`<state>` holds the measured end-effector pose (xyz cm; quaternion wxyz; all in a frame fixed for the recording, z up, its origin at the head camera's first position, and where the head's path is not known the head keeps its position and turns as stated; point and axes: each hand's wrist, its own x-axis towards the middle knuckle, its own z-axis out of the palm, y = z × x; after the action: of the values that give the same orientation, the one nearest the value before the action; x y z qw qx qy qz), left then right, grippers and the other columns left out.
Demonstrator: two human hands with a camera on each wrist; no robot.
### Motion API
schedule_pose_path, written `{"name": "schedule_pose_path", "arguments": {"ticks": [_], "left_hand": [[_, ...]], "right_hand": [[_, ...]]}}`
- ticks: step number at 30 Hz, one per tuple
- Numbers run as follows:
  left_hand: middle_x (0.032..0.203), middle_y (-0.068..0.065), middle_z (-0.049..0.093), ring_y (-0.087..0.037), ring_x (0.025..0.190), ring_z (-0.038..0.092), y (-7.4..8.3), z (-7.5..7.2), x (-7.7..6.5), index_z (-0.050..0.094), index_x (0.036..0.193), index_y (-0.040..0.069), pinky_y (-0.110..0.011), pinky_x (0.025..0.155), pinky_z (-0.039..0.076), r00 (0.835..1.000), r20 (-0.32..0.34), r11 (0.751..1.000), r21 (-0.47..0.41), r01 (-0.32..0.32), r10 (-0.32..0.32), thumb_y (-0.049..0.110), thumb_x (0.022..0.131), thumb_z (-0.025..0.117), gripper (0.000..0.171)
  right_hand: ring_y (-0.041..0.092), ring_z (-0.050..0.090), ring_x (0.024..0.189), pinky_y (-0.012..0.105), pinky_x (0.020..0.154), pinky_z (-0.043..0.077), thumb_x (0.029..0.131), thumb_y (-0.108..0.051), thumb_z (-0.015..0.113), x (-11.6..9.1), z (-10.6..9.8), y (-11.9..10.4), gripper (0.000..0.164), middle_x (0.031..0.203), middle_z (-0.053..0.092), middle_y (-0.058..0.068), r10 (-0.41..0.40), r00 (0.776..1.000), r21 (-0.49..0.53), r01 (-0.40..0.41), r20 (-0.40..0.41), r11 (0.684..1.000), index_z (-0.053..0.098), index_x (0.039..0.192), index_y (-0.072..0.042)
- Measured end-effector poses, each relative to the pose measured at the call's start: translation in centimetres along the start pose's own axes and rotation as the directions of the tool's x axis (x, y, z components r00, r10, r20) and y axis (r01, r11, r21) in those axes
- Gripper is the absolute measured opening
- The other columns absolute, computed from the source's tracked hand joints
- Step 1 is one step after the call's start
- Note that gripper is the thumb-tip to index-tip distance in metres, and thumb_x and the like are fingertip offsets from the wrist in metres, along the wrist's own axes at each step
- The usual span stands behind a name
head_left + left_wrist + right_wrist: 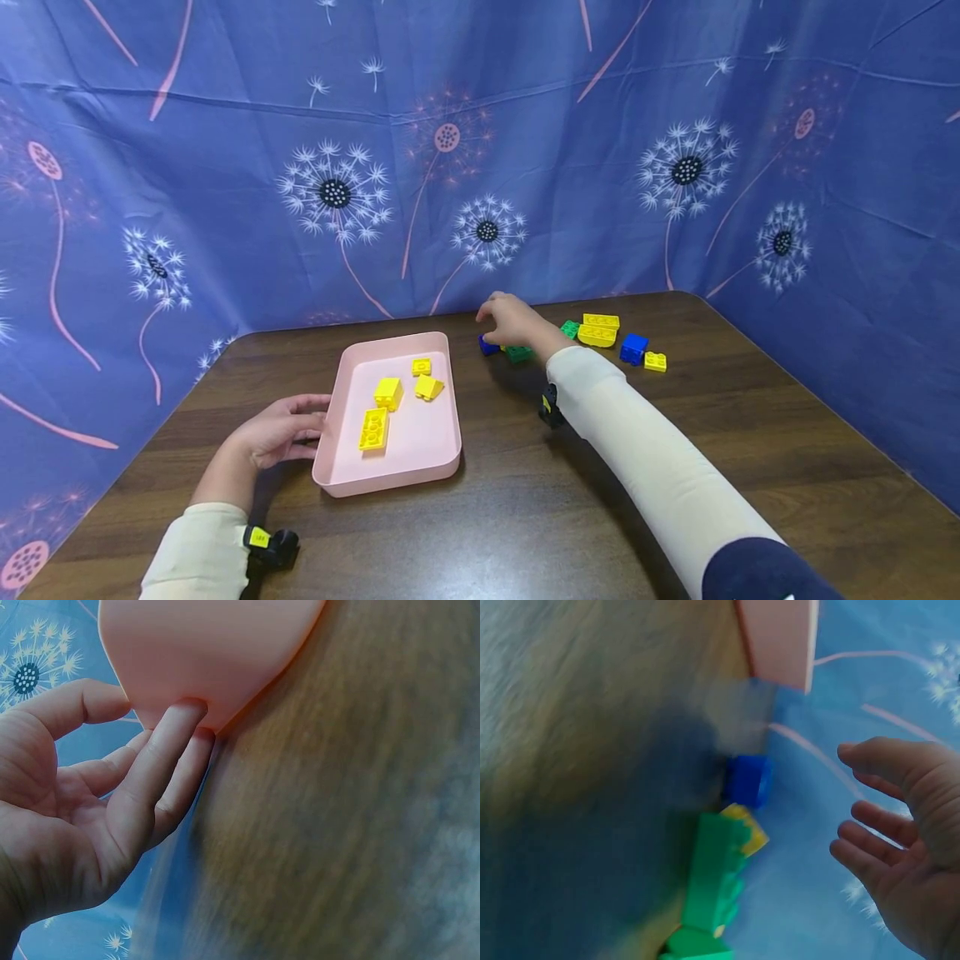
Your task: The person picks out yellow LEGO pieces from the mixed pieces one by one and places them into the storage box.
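Note:
My left hand (281, 429) rests against the left outer wall of a pink tray (448, 417), its fingertips (191, 709) touching the side in the left wrist view. Inside the tray lie several yellow bricks, among them a long one (373, 429) and a block (388, 393). At the back of the table my right hand (516, 321) hovers above some bricks with fingers apart and nothing held. Below it are a blue brick (748, 781), a yellow brick (748, 827) and a long green brick (711, 870), partly covered by the hand in the head view.
Right of my right hand lie a small green brick (570, 329), yellow bricks (597, 335), a blue brick (633, 348) and a small yellow brick (656, 362). A blue dandelion-print cloth (555, 167) hangs behind the brown wooden table (517, 517).

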<state>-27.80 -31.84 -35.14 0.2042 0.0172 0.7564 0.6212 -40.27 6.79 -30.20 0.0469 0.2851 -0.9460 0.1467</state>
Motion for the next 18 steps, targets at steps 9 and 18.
{"name": "schedule_pose_path", "arguments": {"ticks": [9,18], "left_hand": [[0.120,-0.013,0.059,-0.020,0.097,0.065,-0.1,0.0,0.0,0.020,0.149,-0.006,-0.045,0.083,0.056,1.000,0.007,1.000,-0.015,-0.002,0.002,0.007,0.092,0.057,0.069],[0.117,-0.013,0.059,-0.019,0.097,0.065,-0.2,0.0,0.1,0.019,0.148,-0.009,-0.044,0.082,0.057,0.999,0.020,1.000,0.003,-0.028,0.028,0.006,0.093,0.055,0.068]], "right_hand": [[0.035,0.046,0.125,0.043,0.105,0.040,0.090,-0.017,0.067,-0.2,1.6,2.1,0.039,0.131,0.051,0.019,0.157,0.984,0.016,-0.159,0.079,0.987,0.062,0.126,0.000],[0.032,0.051,0.118,0.040,0.090,0.045,0.093,-0.007,0.051,-0.1,3.3,3.2,0.042,0.134,0.048,0.021,0.235,0.966,0.011,-0.238,0.111,0.971,0.056,0.133,0.001]]}}
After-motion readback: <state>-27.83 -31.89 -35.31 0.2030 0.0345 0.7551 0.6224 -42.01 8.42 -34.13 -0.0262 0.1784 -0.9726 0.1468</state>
